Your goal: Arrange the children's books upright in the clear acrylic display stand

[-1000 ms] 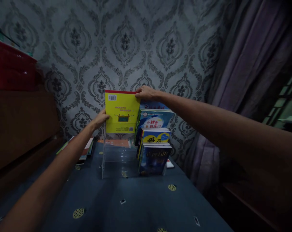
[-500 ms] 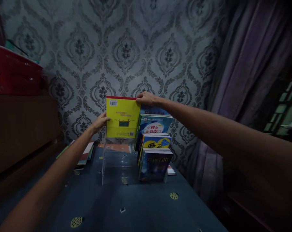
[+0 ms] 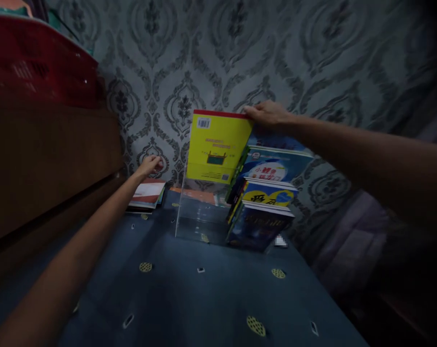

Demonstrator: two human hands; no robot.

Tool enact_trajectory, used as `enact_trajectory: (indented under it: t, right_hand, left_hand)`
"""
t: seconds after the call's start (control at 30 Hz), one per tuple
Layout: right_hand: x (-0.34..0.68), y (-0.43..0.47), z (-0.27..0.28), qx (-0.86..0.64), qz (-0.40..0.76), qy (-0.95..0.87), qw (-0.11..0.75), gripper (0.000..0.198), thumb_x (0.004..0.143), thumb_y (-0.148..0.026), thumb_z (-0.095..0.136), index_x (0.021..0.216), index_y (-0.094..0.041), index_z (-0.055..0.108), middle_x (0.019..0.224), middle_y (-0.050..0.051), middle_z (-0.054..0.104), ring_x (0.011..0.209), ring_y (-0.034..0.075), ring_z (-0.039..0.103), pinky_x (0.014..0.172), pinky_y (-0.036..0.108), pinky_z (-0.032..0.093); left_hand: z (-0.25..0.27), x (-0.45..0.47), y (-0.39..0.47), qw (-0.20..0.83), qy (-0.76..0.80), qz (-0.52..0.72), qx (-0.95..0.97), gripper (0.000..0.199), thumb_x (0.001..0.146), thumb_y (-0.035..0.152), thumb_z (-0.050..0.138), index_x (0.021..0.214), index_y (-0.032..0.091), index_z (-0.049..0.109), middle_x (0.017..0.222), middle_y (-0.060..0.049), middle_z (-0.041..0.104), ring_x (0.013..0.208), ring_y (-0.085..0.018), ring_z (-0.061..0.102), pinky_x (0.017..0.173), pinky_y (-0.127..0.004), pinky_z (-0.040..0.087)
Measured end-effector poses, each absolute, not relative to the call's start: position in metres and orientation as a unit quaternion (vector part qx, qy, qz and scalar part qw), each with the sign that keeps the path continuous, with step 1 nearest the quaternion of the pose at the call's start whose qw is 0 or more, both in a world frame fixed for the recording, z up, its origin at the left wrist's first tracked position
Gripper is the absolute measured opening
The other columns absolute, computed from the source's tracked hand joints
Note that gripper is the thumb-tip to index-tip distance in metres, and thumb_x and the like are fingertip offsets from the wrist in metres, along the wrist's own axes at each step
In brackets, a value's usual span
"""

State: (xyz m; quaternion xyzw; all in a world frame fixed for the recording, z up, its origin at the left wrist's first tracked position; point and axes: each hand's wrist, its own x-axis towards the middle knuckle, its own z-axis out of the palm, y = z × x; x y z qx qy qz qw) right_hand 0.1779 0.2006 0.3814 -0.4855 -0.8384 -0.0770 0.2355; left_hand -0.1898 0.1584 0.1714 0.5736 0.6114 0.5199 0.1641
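A yellow book point(image 3: 218, 144) with a red top edge stands in the upper left of a clear acrylic book rack point(image 3: 193, 212), its barcode side facing me. My right hand point(image 3: 267, 114) grips its top right corner, the fingers partly hidden behind it. Apart from the rack, to its left, my left hand point(image 3: 151, 165) hangs with fingers curled and nothing visible in them. Just below that hand lies a stack of books point(image 3: 148, 193). On the rack's right side, books stand in tiers: a blue book point(image 3: 276, 164), a yellow-and-blue book point(image 3: 272, 195) and a dark blue book point(image 3: 262, 226).
The rack stands on a dark blue patterned cloth point(image 3: 175, 299) by a papered wall point(image 3: 218, 62). At left, a red basket point(image 3: 41, 62) sits on a brown wooden cabinet point(image 3: 52, 159). A curtain point(image 3: 363, 236) hangs at right. A small blurred white item point(image 3: 280, 241) lies beside the rack.
My left hand has let go of the yellow book's left edge and moved left, over the book stack. My right hand stays on the book's corner. The view has turned left and down.
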Motion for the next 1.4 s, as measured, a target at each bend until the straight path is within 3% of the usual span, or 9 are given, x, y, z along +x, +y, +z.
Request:
enact_trajectory:
  t: [0.1, 0.17, 0.33, 0.47, 0.67, 0.8, 0.97, 1.23, 1.4]
  right_hand:
    - [0.176, 0.201, 0.380, -0.497, -0.067, -0.815, 0.291, 0.057, 0.105, -0.041, 0.027, 0.110, 0.001, 0.065, 0.102, 0.020, 0.066, 0.085, 0.018, 0.060, 0.068, 0.032, 0.036]
    - [0.174, 0.194, 0.380, -0.489, -0.089, -0.798, 0.340, 0.053, 0.105, -0.038, 0.030, 0.111, 0.000, 0.065, 0.107, 0.021, 0.067, 0.094, 0.020, 0.061, 0.073, 0.032, 0.038]
    - [0.169, 0.155, 0.362, -0.395, -0.246, -0.739, 0.487, 0.037, 0.100, -0.020, 0.032, 0.110, -0.008, 0.065, 0.118, 0.022, 0.065, 0.115, 0.028, 0.057, 0.096, 0.040, 0.041]
    - [0.163, 0.110, 0.301, -0.217, -0.219, -0.823, 0.478, 0.033, 0.095, -0.023, 0.035, 0.106, -0.018, 0.066, 0.115, 0.016, 0.067, 0.118, 0.030, 0.056, 0.102, 0.050, 0.040]
    - [0.154, 0.052, 0.162, -0.101, 0.075, -0.959, 0.255, 0.025, 0.092, -0.026, 0.046, 0.099, -0.032, 0.070, 0.110, 0.011, 0.070, 0.116, 0.029, 0.058, 0.106, 0.055, 0.039]
    - [0.152, 0.030, 0.083, -0.173, 0.214, -0.923, 0.270, 0.026, 0.096, -0.032, 0.042, 0.097, -0.031, 0.068, 0.100, 0.009, 0.071, 0.102, 0.027, 0.065, 0.093, 0.050, 0.051]
    - [0.147, 0.023, 0.029, -0.275, 0.351, -0.845, 0.294, 0.024, 0.092, -0.041, 0.046, 0.098, -0.033, 0.069, 0.100, 0.004, 0.073, 0.097, 0.028, 0.068, 0.087, 0.047, 0.056]
    - [0.146, 0.030, -0.014, -0.313, 0.524, -0.709, 0.353, 0.052, 0.083, -0.068, 0.054, 0.091, -0.020, 0.072, 0.092, 0.011, 0.074, 0.086, 0.028, 0.069, 0.079, 0.042, 0.056]
    - [0.150, 0.033, -0.023, -0.310, 0.551, -0.677, 0.377, 0.056, 0.079, -0.071, 0.060, 0.092, -0.017, 0.072, 0.091, 0.011, 0.074, 0.082, 0.025, 0.068, 0.076, 0.038, 0.055]
  left_hand:
    - [0.131, -0.205, 0.143, 0.146, 0.667, 0.425, 0.595, 0.050, 0.073, 0.062, 0.060, 0.093, 0.018, 0.066, 0.102, -0.014, 0.073, 0.113, -0.034, 0.062, 0.091, -0.038, 0.049]
    - [0.105, -0.208, 0.132, 0.137, 0.692, 0.353, 0.615, 0.060, 0.065, 0.065, 0.068, 0.103, 0.018, 0.068, 0.119, -0.016, 0.070, 0.127, -0.037, 0.053, 0.103, -0.042, 0.040]
    - [0.066, -0.211, 0.113, 0.120, 0.728, 0.196, 0.646, 0.107, 0.054, 0.076, 0.071, 0.139, 0.016, 0.051, 0.155, -0.028, 0.032, 0.146, -0.046, 0.021, 0.113, -0.062, 0.014]
    - [0.064, -0.221, 0.107, 0.123, 0.724, 0.120, 0.668, 0.117, 0.051, 0.068, 0.077, 0.150, 0.017, 0.039, 0.159, -0.026, 0.022, 0.148, -0.045, 0.015, 0.114, -0.062, 0.012]
    - [0.064, -0.232, 0.097, 0.118, 0.715, 0.082, 0.684, 0.105, 0.057, 0.049, 0.078, 0.150, 0.019, 0.038, 0.159, -0.022, 0.024, 0.148, -0.042, 0.020, 0.113, -0.059, 0.021]
    - [0.066, -0.225, 0.081, 0.096, 0.709, 0.084, 0.693, 0.079, 0.074, 0.042, 0.067, 0.145, 0.017, 0.045, 0.156, -0.021, 0.034, 0.145, -0.039, 0.031, 0.113, -0.053, 0.028]
    - [0.068, -0.203, 0.049, 0.040, 0.710, 0.079, 0.699, 0.053, 0.088, 0.029, 0.050, 0.141, 0.019, 0.050, 0.150, -0.016, 0.047, 0.139, -0.034, 0.042, 0.112, -0.045, 0.033]
    - [0.052, -0.160, -0.003, -0.032, 0.735, 0.024, 0.677, 0.053, 0.094, 0.016, 0.039, 0.147, 0.019, 0.037, 0.155, -0.017, 0.038, 0.144, -0.031, 0.034, 0.111, -0.053, 0.035]
    - [0.045, -0.124, -0.035, -0.055, 0.748, -0.049, 0.659, 0.054, 0.095, 0.013, 0.036, 0.150, 0.012, 0.033, 0.155, -0.021, 0.036, 0.143, -0.032, 0.036, 0.107, -0.049, 0.041]
